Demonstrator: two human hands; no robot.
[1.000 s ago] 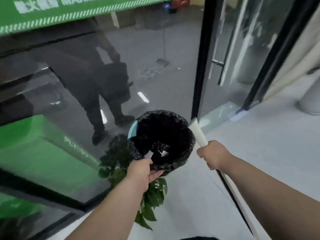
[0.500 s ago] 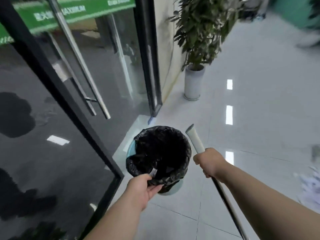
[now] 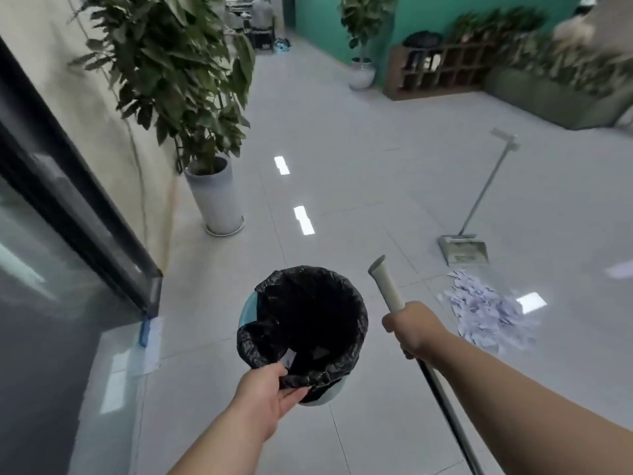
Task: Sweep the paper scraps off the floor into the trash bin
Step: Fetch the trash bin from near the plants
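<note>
- Paper scraps (image 3: 486,313): a pale, loose heap on the tiled floor (image 3: 342,173) at the right, just in front of the mouth of the dustpan (image 3: 464,250) and well apart from the trash bin.
- Trash bin (image 3: 249,311): round and blue-walled, lined with a black bag. It sits at centre frame and appears to be carried clear of the floor. A few pale bits show inside near the closer rim.
- Left hand (image 3: 270,394): fingers curled over the near rim, pinching liner and rim together.
- Right hand (image 3: 414,325): clamped round a long handle (image 3: 387,286) just below its pale grip. The dark shaft runs down out of frame and its head is not in view; it is presumably the broom.
- Dustpan: long-handled, standing alone on the floor, its handle leaning up and away, with no hand on it.
- Step in hand (judgement): bin and broom are being brought to the heap. Sweeping is not yet begun, and no scraps from the heap can be made out in the pan.
- Next move (judgement): set the bin down upright beside the heap, which frees the left hand to steady the dustpan handle. Then work the broom in short strokes toward the pan mouth, since such light scraps are likely to scatter under a hard sweep.
</note>
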